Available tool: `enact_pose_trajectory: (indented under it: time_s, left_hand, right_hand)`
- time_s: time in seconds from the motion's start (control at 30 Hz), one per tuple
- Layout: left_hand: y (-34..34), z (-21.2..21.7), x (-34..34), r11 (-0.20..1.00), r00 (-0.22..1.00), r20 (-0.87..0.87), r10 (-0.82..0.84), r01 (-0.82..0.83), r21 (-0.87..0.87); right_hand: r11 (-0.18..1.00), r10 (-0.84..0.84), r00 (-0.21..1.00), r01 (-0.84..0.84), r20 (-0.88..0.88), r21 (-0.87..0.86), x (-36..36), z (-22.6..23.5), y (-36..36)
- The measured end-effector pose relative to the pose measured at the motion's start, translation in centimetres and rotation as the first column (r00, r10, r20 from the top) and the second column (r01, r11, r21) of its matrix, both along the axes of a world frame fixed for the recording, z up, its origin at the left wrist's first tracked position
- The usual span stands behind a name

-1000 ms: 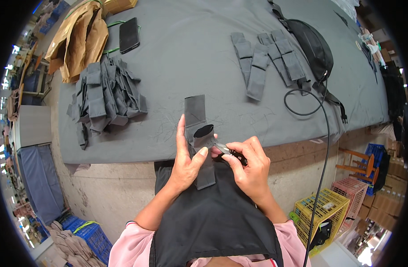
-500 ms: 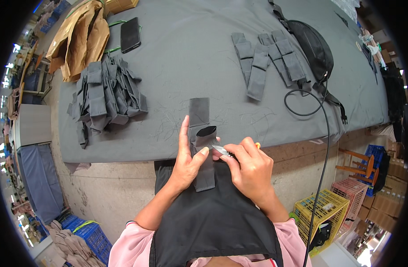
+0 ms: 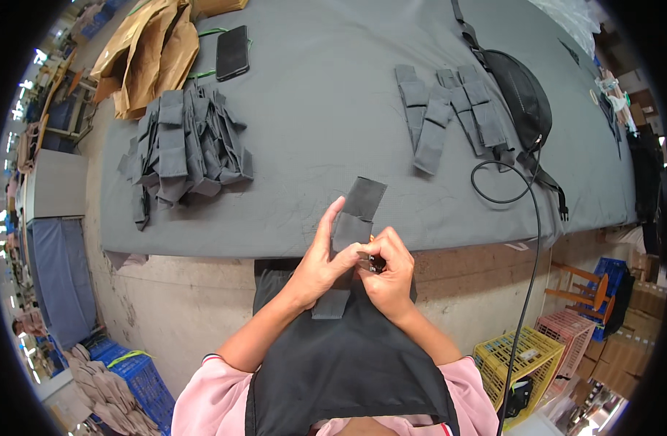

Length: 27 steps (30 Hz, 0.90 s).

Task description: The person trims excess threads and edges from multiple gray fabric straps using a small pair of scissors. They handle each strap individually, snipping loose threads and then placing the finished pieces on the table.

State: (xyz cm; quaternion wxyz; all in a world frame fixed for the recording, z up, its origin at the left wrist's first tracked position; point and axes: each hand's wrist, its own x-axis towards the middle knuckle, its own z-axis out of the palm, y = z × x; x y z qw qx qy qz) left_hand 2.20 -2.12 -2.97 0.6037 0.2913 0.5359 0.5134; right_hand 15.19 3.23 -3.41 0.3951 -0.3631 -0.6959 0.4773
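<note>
In front of me at the table's near edge, a dark grey fabric strip (image 3: 354, 230) with a folded loop is gripped by my left hand (image 3: 315, 276), thumb pressed on it and index finger stretched along its side. The strip's upper end lies tilted to the right, and its lower end hangs over my black apron. Against the strip's right side, my right hand (image 3: 393, 280) is closed around small thread snips (image 3: 377, 263); their blades are mostly hidden by my fingers. Both hands meet at the strip's middle.
A pile of similar grey strips (image 3: 172, 149) lies left on the grey-covered table (image 3: 311, 94); several more strips (image 3: 433, 134) lie right. Behind are a brown paper bag (image 3: 148, 58), a phone (image 3: 232, 53) and a black waist bag (image 3: 522, 98) with a cable (image 3: 535, 240). Crates (image 3: 519, 356) stand below right.
The strip has tilted to the right at its top, and its loop no longer gapes toward me. My right hand has moved left against my left thumb, hiding the snips' blades.
</note>
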Motion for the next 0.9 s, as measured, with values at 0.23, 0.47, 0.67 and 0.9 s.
enact_pose_trajectory:
  time_s: [0.23,0.47,0.67,0.9]
  left_hand:
    - [-0.7,-1.4,-1.0,0.993,0.979,-0.169,-0.111,0.116,0.022]
    - [-0.6,0.2,-2.2,0.955,0.956,0.071,-0.285,0.290,-0.063]
    - [-0.4,1.4,-2.8,0.930,0.916,0.225,-0.331,0.357,-0.086]
    - [-0.2,1.7,-3.6,0.873,0.844,0.284,-0.455,0.486,-0.048]
  right_hand:
    - [0.956,0.221,0.975,-0.216,0.000,-0.200,2.0,2.1,0.3]
    - [0.946,0.325,0.917,-0.318,0.229,-0.071,2.2,1.7,2.5]
    - [0.902,0.362,0.845,-0.425,0.395,0.083,2.7,2.9,3.1]
    - [0.836,0.422,0.831,-0.511,0.361,0.199,2.5,2.4,4.0]
